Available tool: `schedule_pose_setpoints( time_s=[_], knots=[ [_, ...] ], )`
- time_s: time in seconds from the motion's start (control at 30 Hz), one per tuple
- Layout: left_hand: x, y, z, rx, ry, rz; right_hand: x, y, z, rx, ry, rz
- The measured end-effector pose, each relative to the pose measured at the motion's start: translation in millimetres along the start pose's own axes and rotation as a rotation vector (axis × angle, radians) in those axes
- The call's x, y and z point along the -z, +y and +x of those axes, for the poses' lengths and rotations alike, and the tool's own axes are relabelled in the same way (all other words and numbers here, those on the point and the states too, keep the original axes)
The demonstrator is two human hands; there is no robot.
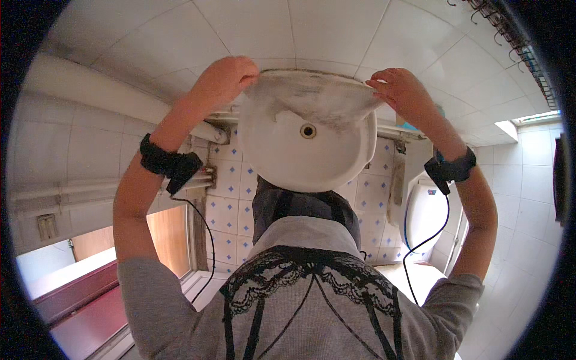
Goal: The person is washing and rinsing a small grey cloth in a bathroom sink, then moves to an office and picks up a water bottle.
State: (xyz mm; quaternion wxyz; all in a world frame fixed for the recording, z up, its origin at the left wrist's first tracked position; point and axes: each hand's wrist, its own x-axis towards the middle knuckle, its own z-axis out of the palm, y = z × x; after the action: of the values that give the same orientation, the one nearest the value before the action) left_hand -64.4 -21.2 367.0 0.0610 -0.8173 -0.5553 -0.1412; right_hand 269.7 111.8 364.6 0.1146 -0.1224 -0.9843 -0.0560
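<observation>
A white oval washbasin [300,165] with a round metal drain stands in front of me. A thin, whitish, see-through sheet [324,96] with grey smudges seems to stretch across the back of the basin; its exact kind is unclear. At its left end my left hand [225,78] is closed, fingertips pinched at the basin's back left corner. My right hand [399,90] pinches the other end with bent fingers, at the back right corner. Black bands with dark devices and cables sit on both forearms.
Pale wall tiles [336,30] rise directly behind the basin. Pipes [204,129] run along the left wall. A white rounded appliance or tank [423,210] stands at the right. Blue-diamond tiles [225,189] surround the basin's underside. A wire rack with hooks [510,42] hangs upper right.
</observation>
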Motion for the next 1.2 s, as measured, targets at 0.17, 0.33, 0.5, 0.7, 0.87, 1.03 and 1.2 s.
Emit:
schedule_pose_setpoints(
  time_s=[0.17, 0.33, 0.5, 0.7, 0.87, 1.03, 1.2],
  knots=[
    [-10.5, 8.6, -13.3, 0.374, -0.364, -0.417, -29.3, -1.1, -15.9, -0.017, -0.056, 0.073],
    [-24.4, 20.5, -26.7, 0.329, -0.388, -0.371, -26.2, -18.4, -13.8, -0.384, -0.208, 0.444],
    [-52.1, 9.7, -50.7, 0.279, -0.354, -0.276, -52.9, -17.3, -21.2, -0.338, -0.181, 0.379],
    [-84.9, 9.4, -51.2, 0.715, -0.408, -0.630, -97.7, -15.9, -21.2, -0.563, -0.322, 0.765],
    [-154.9, 6.8, -77.2, 0.682, -0.513, -0.808, -180.4, -8.3, -53.0, -0.368, -0.235, 1.238],
    [-207.6, 20.6, -71.4, 0.807, -0.578, -0.898, -240.3, -10.4, -81.5, -0.668, -0.558, 1.067],
    [-260.3, 22.3, -93.9, 1.060, -0.397, -0.299, -278.5, -57.0, -44.4, -0.839, -0.279, 0.742]
  ],
)
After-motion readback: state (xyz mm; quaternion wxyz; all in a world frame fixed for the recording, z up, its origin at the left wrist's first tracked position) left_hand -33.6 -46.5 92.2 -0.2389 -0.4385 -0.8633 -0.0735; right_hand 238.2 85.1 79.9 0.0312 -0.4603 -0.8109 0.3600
